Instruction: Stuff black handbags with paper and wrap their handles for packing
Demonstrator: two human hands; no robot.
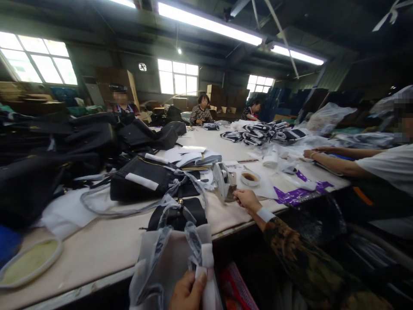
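At the bottom, my left hand is closed with its thumb on a strip of white foam wrap. That strip lies along the edge of a handbag in a translucent cover, whose handles are wrapped in clear plastic. My right hand reaches forward, fingers pinched at the front end of a grey tape dispenser. Whatever the fingertips hold is too small to make out. A roll of tape lies right of the dispenser. Behind the covered bag is a black handbag with white padding.
Black bags are heaped on the left. A stack of white sheets lies mid-table, near purple plastic on the right. A co-worker's arms extend over the right side; other people sit across the table. The table edge runs below my right hand.
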